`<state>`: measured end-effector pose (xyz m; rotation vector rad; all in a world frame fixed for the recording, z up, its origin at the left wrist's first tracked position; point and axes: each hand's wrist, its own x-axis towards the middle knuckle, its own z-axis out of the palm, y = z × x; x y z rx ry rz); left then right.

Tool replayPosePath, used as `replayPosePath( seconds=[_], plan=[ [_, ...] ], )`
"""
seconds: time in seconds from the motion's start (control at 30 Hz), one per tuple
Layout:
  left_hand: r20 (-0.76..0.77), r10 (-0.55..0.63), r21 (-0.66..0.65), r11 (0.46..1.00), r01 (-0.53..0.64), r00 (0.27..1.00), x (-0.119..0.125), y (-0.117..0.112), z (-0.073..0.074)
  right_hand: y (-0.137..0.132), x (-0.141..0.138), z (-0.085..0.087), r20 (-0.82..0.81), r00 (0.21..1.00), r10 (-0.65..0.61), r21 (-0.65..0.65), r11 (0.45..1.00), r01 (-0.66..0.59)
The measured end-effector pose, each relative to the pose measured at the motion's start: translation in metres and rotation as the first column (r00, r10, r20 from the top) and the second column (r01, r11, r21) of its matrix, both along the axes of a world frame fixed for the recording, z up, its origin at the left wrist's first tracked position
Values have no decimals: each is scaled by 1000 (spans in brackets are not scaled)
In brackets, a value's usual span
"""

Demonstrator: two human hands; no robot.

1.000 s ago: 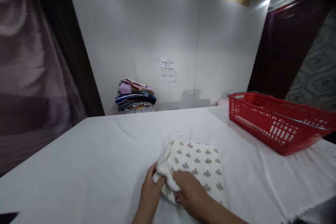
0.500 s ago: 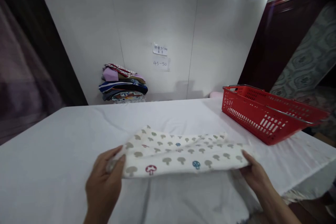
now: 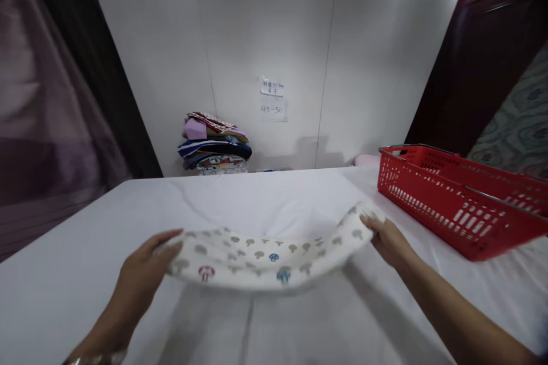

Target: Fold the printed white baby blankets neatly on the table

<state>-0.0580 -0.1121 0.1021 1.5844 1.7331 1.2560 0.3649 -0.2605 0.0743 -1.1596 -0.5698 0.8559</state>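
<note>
A white cloth printed with grey, red and blue mushrooms is stretched between my two hands over the white-covered table. My left hand pinches its left end, thumb on the near side. The right end is gripped by my right hand, which is held higher. Between them the cloth sags in the middle and casts a shadow below. It looks folded, though blur hides how many layers there are.
To the right stands a red plastic basket with metal handles. A stack of folded fabrics sits at the far edge near the white wall. Paper labels are stuck there. A mauve curtain hangs at the left.
The right hand has risen and moved a little left, lifting that end of the cloth. My left hand has shifted left and slightly up. The view has turned slightly left.
</note>
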Motion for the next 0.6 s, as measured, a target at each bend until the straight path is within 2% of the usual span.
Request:
replayPosePath(
  seconds=[0.03, 0.1, 0.17, 0.23, 0.27, 0.33, 0.4, 0.43, 0.53, 0.6],
  plan=[
    [40, 12, 8, 1000, -12, 999, 7, 9, 21, 18, 5, 17, -2, 1000, -20, 58, 998, 20],
    [97, 76, 109, 990, -86, 992, 18, 26, 60, 47, 15, 51, 14, 998, -65, 213, 975, 61],
    [170, 109, 290, 944, -155, 979, 23, 40, 88, 64, 24, 79, 24, 991, -131, 371, 922, 113],
    [179, 107, 419, 891, -174, 978, 22, 49, 99, 71, 32, 92, 31, 986, -166, 463, 876, 133],
    [143, 106, 446, 881, -160, 984, 21, 51, 97, 71, 36, 91, 38, 986, -165, 467, 875, 129],
    [28, 86, 407, 909, -90, 996, 16, 53, 76, 68, 40, 74, 53, 989, -141, 382, 917, 110],
    [-57, 20, 267, 964, -4, 998, 12, 52, 38, 61, 40, 41, 64, 989, -134, 205, 972, 119],
    [-41, -8, 174, 985, 15, 999, 10, 50, 14, 57, 39, 20, 74, 987, -141, 107, 985, 132],
    [-51, -70, -90, 994, 65, 996, 1, 39, -58, 37, 36, -44, 139, 980, -140, -155, 975, 161],
    [-114, -111, -219, 972, 84, 987, -9, 31, -94, 22, 40, -77, 199, 979, -44, -318, 942, 107]
  ],
)
